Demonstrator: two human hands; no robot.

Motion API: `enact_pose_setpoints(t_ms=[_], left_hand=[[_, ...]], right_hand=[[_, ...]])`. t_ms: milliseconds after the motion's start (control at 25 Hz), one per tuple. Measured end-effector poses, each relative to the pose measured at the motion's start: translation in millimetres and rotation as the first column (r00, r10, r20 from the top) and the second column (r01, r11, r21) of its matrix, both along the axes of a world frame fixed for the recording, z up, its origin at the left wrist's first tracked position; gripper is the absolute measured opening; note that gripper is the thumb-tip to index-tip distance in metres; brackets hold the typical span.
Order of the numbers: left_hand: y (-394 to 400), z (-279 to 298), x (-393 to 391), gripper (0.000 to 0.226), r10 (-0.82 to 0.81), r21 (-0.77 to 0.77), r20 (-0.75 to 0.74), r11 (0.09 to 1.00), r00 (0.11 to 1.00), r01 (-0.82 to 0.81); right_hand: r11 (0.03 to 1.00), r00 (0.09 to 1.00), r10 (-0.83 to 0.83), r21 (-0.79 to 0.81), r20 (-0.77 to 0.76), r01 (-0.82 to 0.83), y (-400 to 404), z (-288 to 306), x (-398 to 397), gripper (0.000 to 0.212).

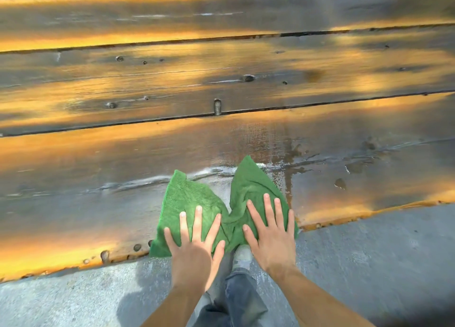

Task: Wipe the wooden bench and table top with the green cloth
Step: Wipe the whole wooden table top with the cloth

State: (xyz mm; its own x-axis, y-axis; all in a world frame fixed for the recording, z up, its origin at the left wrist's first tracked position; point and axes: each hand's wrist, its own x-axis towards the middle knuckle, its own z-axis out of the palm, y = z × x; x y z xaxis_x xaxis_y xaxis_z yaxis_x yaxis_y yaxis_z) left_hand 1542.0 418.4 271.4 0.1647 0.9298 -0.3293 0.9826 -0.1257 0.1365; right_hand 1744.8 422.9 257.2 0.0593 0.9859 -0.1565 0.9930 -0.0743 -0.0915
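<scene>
The green cloth (187, 198) lies bunched at the near edge of the wide wooden top (221, 80), which is made of three long dark planks. My left hand (194, 245) presses flat on the cloth's left half with fingers spread. My right hand (270, 230) presses flat on its right half, fingers straight. The cloth is pinched into a fold between the two hands. A wet, shiny patch (283, 154) spreads on the near plank just beyond and right of the cloth.
Grey concrete ground (369, 253) runs below the near plank edge. My jeans leg and shoe (242, 255) stand under my hands. Gaps run between the planks, and a metal bolt (217, 106) sits in the middle gap. Wooden slats show beyond the far edge.
</scene>
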Motion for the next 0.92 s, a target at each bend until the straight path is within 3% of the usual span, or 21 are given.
enact_pose_setpoints(t_ms=[160,440,680,920], left_hand=[[6.1,7.3,3.6,0.060,0.030,-0.086,-0.009,0.996,0.999,-0.031],[59.8,6.2,34.8,0.061,0.085,-0.107,-0.053,0.990,0.995,-0.090],[137.3,-1.2,76.3,0.064,0.062,0.029,-0.034,0.998,0.997,-0.061],[258.8,-5.9,121.3,0.065,0.020,0.023,-0.091,1.000,0.996,-0.018]], right_hand=[[0.988,0.988,-0.152,-0.005,-0.033,0.152,-9.0,4.4,18.3,0.064],[0.964,0.964,-0.263,-0.055,-0.042,0.261,34.3,6.3,50.7,0.072],[0.965,0.965,-0.262,-0.034,-0.018,0.261,124.0,7.5,92.4,0.073],[0.969,0.973,-0.230,-0.094,0.006,0.230,246.5,10.0,140.7,0.074]])
